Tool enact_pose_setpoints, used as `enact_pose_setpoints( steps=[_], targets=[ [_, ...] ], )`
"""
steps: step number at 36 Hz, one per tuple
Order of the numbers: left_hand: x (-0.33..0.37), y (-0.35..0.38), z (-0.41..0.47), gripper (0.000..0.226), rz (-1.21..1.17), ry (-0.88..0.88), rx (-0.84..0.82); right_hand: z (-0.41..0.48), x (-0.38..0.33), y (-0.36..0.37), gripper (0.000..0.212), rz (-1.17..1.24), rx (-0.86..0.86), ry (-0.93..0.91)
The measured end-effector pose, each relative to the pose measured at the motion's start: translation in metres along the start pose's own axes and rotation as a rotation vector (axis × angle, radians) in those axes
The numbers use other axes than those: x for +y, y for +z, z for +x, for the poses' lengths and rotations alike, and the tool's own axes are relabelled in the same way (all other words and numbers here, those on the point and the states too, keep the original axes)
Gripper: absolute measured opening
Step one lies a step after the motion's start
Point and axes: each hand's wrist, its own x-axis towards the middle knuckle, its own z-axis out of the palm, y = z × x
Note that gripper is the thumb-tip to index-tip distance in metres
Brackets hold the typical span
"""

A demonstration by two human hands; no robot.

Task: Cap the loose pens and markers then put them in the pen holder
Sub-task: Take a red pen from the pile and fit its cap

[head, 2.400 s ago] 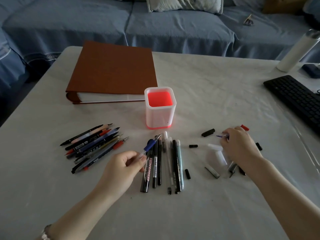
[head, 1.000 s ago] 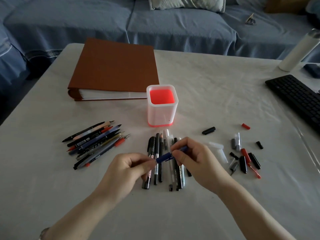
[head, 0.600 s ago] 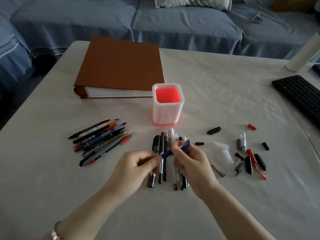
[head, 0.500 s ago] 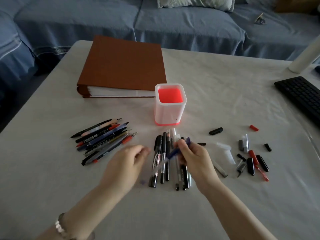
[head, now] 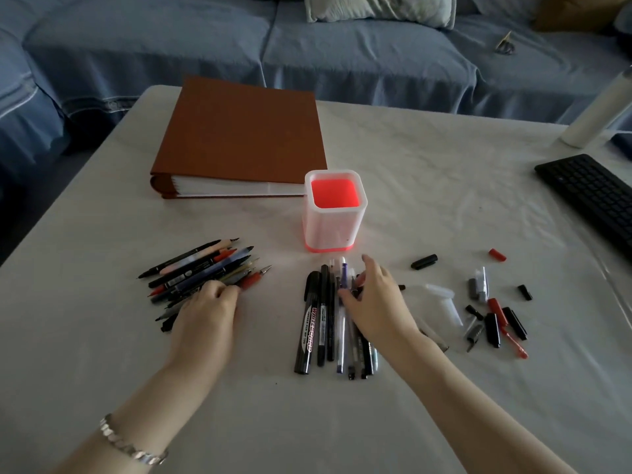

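Observation:
The white pen holder with a red inside stands mid-table and holds nothing. In front of it lies a row of capped pens and markers. My right hand hovers over the row's right side with fingers spread, its thumb beside a blue-capped pen lying in the row. A pile of uncapped pens lies to the left. My left hand rests on the pile's near end with fingers curled over the pens, hiding any grip. Loose caps are scattered to the right.
A brown binder lies behind the holder on the left. A black keyboard sits at the right edge, with a white bottle behind it. A black cap and a red cap lie apart. A blue sofa is beyond the table.
Both hands held the blue pen while it was capped. The right hand has laid it in the middle row and opened. The left hand let go and moved left onto the uncapped pile.

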Motion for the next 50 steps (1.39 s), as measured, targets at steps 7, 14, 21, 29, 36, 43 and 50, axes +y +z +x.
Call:
enact_pose_setpoints(
  steps=[7, 14, 21, 29, 36, 43, 50],
  targets=[
    [0.014, 0.001, 0.004, 0.037, 0.096, 0.014, -0.112, -0.015, 0.029, -0.023, 0.03, -0.103, 0.021, -0.042],
    [0.039, -0.007, -0.001, 0.012, -0.17, 0.053, -0.077, -0.029, 0.085, -0.079, 0.015, -0.225, 0.237, 0.138],
    [0.07, -0.024, -0.009, 0.012, -0.46, 0.092, -0.023, -0.04, 0.123, -0.109, 0.017, -0.451, 0.156, 0.352],
    [0.079, -0.027, -0.013, 0.011, -0.582, 0.154, -0.037, -0.04, 0.134, -0.109, 0.016, -0.458, 0.066, 0.369],
    [0.081, -0.034, -0.015, 0.012, -0.693, 0.152, -0.056, -0.044, 0.132, -0.114, 0.022, -0.481, 0.078, 0.365],
    [0.08, -0.042, -0.02, 0.032, -0.808, 0.067, -0.127, -0.047, 0.108, -0.109, 0.021, -0.15, 0.258, 0.151],
    [0.075, -0.049, -0.023, 0.032, -0.932, 0.043, -0.177, -0.046, 0.05, -0.091, 0.024, 0.429, 0.124, 0.01]
  ],
)
